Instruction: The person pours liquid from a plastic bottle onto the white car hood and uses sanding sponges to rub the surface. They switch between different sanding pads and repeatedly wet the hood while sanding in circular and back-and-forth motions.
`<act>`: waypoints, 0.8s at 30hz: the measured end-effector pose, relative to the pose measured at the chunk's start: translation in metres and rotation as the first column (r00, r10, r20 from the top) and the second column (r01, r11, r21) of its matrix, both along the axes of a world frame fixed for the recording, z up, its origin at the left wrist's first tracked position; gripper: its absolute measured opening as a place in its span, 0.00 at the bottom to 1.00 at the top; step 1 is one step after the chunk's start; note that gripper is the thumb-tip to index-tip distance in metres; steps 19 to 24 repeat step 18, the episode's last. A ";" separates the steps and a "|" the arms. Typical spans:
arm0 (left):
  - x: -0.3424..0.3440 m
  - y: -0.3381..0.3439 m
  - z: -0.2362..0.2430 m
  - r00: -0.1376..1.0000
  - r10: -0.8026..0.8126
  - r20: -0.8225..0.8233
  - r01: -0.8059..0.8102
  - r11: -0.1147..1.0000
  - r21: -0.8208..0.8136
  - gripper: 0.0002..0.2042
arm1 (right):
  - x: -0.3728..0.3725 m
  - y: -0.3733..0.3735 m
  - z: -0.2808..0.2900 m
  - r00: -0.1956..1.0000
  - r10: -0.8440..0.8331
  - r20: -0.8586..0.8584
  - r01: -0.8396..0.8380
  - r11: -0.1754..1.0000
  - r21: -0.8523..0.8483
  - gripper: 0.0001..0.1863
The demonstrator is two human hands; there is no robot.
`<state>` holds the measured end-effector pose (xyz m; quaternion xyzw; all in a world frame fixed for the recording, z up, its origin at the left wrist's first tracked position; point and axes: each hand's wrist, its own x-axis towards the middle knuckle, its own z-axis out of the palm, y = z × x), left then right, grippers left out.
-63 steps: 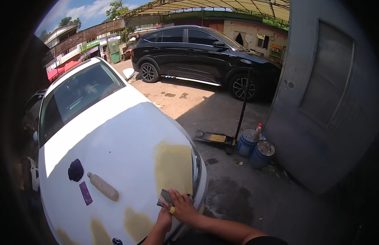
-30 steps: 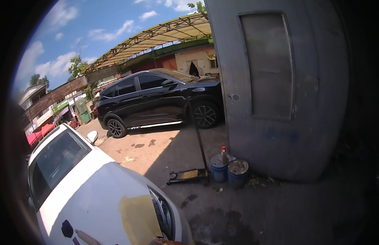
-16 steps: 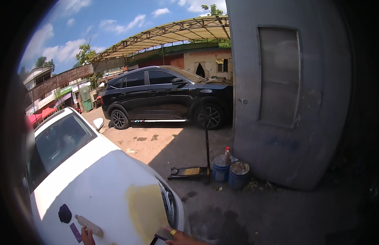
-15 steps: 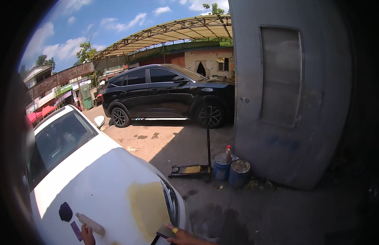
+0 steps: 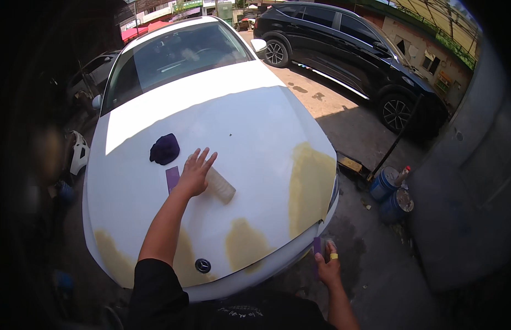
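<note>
My left hand (image 5: 196, 171) is over the white car hood (image 5: 255, 121), its fingers stretched and spread. Partly under that hand lies a pale translucent bottle (image 5: 222, 187) on its side; whether they touch I cannot tell. Close by, a purple strip of sandpaper (image 5: 172, 177) and a bunched dark cloth (image 5: 165, 149) rest on the paint. Off the hood's front right corner, my right hand (image 5: 328, 268) is closed round a sanding block (image 5: 317, 250) with a purple face, held on edge. A yellow band circles one finger.
Yellowish filler patches (image 5: 309, 187) mark the hood's front edge, near a round emblem (image 5: 202, 265). To the right stand blue buckets (image 5: 397, 204) and a floor jack (image 5: 351, 164). A black car (image 5: 332, 47) is parked beyond; a grey panel (image 5: 464, 192) rises at far right.
The view has swung left and down onto the hood. My left hand, earlier beside the bottle, is now spread over it. My right hand has moved the block off the hood's edge.
</note>
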<state>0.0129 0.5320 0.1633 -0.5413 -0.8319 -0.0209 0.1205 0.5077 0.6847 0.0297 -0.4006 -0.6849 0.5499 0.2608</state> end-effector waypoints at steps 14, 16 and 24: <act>0.000 0.038 -0.001 0.999 0.012 -0.039 -0.030 0.863 -0.504 0.29 | 0.082 -0.005 -0.014 0.922 -0.276 0.273 0.275 0.960 0.041 0.42; 0.010 0.043 0.009 0.990 0.039 -0.137 -0.109 0.828 -0.550 0.29 | 0.096 0.001 -0.006 0.946 -0.248 0.207 0.256 0.966 -0.014 0.41; 0.012 0.063 0.015 0.965 0.087 -0.245 -0.226 0.747 -0.625 0.34 | 0.112 0.010 -0.034 0.929 -0.262 0.261 0.257 0.965 0.052 0.41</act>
